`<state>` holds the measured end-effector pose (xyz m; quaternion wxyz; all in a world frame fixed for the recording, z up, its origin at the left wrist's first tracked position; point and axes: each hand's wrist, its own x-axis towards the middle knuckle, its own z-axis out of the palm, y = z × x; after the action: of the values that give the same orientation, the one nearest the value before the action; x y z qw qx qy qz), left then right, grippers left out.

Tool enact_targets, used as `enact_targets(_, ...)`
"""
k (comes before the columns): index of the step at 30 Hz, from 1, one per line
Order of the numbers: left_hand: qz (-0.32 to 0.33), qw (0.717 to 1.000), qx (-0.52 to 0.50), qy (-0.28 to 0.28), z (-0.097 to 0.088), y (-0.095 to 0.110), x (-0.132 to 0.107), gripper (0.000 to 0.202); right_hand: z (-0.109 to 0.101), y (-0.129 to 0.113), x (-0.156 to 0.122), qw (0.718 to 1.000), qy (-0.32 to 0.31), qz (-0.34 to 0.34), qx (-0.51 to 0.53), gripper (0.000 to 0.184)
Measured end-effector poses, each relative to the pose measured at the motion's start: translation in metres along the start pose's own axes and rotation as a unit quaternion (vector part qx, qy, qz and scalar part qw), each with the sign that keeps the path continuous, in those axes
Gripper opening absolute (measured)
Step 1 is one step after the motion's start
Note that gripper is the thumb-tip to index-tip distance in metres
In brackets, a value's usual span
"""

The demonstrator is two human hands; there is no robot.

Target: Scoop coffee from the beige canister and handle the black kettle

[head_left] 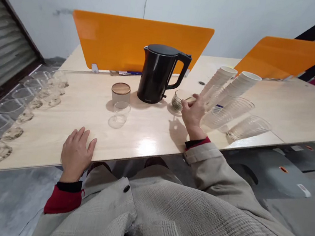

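Right hand narrowed at glass cup, probably scooping; grip unclear. Left hand flat on surface. Next likely needs steadiness.

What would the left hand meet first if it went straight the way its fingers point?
The left hand would likely meet the flat, orange, plastic-looking left panel, near its left end; depth is unclear.

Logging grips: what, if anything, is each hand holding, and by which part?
The left hand rests on the table, holding nothing. The right hand is at the glass cup; any hold cannot be told.
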<state>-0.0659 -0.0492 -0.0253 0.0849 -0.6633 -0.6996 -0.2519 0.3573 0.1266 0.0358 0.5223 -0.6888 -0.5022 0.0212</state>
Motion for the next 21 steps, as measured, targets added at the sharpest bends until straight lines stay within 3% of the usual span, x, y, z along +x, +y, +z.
enact_targets(3,0.002,1.000,0.002,-0.007,0.001,0.000,0.000,0.066,-0.014,-0.024,-0.024,0.993,0.052,-0.074,0.069,0.045)
enact_targets(5,-0.003,1.000,0.003,-0.014,0.001,0.000,0.001,0.064,-0.010,-0.050,-0.034,0.982,0.030,-0.144,0.119,0.041)
enact_targets(7,-0.015,1.000,0.006,-0.019,0.000,0.002,0.001,0.064,0.010,-0.080,-0.033,0.969,-0.059,-0.204,0.123,0.043)
enact_targets(11,-0.024,0.999,0.009,-0.026,-0.003,0.006,-0.001,0.061,0.080,-0.140,-0.012,0.911,-0.268,-0.309,0.060,0.070)
enact_targets(15,-0.020,1.000,0.007,-0.022,-0.005,0.007,-0.004,0.056,0.138,-0.181,-0.003,0.844,-0.427,-0.313,-0.088,0.090)
enact_targets(18,-0.019,1.000,0.001,-0.016,-0.004,0.008,-0.005,0.054,0.155,-0.194,-0.008,0.807,-0.471,-0.322,-0.154,0.089)
enact_targets(21,-0.023,1.000,-0.011,-0.008,-0.003,0.009,-0.005,0.051,0.160,-0.194,-0.011,0.807,-0.451,-0.347,-0.156,0.061)
